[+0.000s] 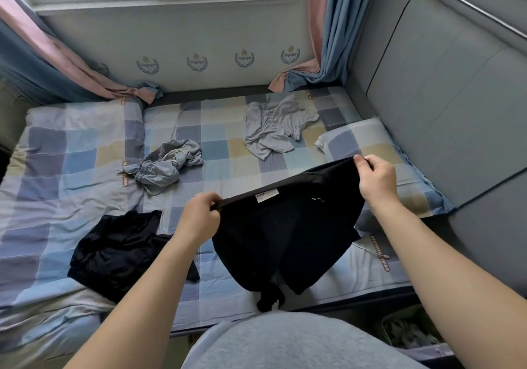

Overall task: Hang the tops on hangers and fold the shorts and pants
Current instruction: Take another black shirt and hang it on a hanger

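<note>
A pair of black shorts (288,237) hangs in the air above the bed's near edge, stretched by its waistband, with a white label showing inside. My left hand (199,216) pinches the waistband's left end and my right hand (377,179) pinches its right end, higher and farther away. A crumpled black garment (114,251) lies on the bed at the lower left. Bunched light blue-grey shorts (168,166) lie in the middle of the bed. A light grey top (273,129) lies spread and wrinkled farther back on the right.
The bed (71,152) has a blue, grey and yellow checked sheet, with a matching pillow (379,146) on the right. A grey padded headboard (445,97) rises at the right. Pink and blue curtains (328,55) hang by the window wall behind.
</note>
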A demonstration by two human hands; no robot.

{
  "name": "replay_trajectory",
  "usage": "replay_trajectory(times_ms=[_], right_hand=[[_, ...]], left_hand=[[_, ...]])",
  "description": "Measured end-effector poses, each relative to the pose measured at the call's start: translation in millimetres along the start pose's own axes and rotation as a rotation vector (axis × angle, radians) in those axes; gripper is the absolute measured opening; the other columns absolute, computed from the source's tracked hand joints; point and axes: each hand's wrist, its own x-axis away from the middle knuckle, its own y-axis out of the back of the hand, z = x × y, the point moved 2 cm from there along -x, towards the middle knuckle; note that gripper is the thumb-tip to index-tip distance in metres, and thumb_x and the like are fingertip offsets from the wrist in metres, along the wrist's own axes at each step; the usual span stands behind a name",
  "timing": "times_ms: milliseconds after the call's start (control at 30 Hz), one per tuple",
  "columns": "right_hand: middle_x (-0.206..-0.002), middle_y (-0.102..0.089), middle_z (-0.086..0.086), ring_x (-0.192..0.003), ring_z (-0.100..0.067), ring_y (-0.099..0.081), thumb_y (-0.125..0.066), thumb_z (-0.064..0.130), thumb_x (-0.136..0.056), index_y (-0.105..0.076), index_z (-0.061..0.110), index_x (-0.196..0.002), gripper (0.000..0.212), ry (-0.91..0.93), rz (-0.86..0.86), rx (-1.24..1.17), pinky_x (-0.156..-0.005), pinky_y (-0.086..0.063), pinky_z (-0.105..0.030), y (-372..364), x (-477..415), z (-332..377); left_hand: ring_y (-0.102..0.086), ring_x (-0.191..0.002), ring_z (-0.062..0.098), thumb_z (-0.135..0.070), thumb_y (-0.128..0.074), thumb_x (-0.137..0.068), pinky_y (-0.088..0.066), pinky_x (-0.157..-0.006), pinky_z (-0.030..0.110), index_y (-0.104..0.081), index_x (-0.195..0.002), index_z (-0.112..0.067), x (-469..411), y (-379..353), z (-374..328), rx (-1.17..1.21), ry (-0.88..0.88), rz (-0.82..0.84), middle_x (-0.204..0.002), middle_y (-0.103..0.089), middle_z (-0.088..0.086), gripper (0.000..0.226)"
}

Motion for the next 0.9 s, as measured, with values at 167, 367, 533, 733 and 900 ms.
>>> replay_trajectory(times_ms=[167, 367, 533, 733, 900], right_hand=[[-0.083, -0.062, -0.004, -0.088, -0.029, -0.061, -0.060, 0.016, -0.097, -0.062, 0.012, -0.091, 0.008, -0.159, 0.148, 0.097, -0.075, -0.043, -0.031, -17, 12, -30], [-0.128, -0.059, 0.012, -0.121, -0.004, -0.053, -0.074, 0.051, -0.078, -0.053, 0.038, -0.125, 0.053, 0.039, 0.750, 0.039, -0.101, -0.041, -0.025, -63, 82, 26], [-0.084, -0.064, 0.022, -0.083, 0.001, -0.061, -0.059, 0.039, -0.088, -0.055, 0.050, -0.089, 0.011, 0.261, 0.675, 0.020, -0.069, -0.050, -0.026, -95, 118, 61], [-0.071, -0.054, 0.002, -0.077, -0.034, -0.057, -0.052, 0.013, -0.089, -0.055, 0.017, -0.080, 0.010, 0.184, 0.365, 0.445, -0.058, -0.035, -0.034, -98, 102, 24], [-0.082, -0.062, -0.008, -0.080, -0.034, -0.056, -0.049, 0.000, -0.085, -0.055, 0.019, -0.076, 0.022, -0.188, 0.209, 0.590, -0.061, -0.038, -0.032, -52, 106, -43]], left_hand=[[-0.062, -0.074, 0.017, 0.005, -0.046, -0.092, -0.047, -0.065, 0.023, -0.069, -0.088, -0.018, 6, -1, -26, 0.463, -0.014, -0.027, -0.083, -0.071, 0.007, 0.033], [-0.059, -0.066, 0.007, -0.002, -0.053, -0.091, -0.046, -0.060, 0.020, -0.069, -0.080, -0.018, 11, 8, -75, 0.488, -0.146, 0.027, -0.071, -0.067, -0.004, 0.025], [-0.064, -0.069, 0.013, -0.006, -0.059, -0.087, -0.049, -0.064, 0.028, -0.071, -0.078, -0.021, 17, 18, -87, 0.375, -0.237, 0.082, -0.072, -0.070, -0.002, 0.022], [-0.065, -0.071, 0.014, -0.003, -0.056, -0.088, -0.049, -0.062, 0.027, -0.070, -0.080, -0.022, 12, 29, -67, 0.322, -0.228, 0.041, -0.074, -0.069, -0.003, 0.025], [-0.059, -0.060, 0.011, 0.004, -0.047, -0.086, -0.041, -0.046, 0.017, -0.069, -0.086, -0.027, -10, 29, -32, 0.206, -0.152, 0.059, -0.080, -0.068, -0.003, 0.038]])
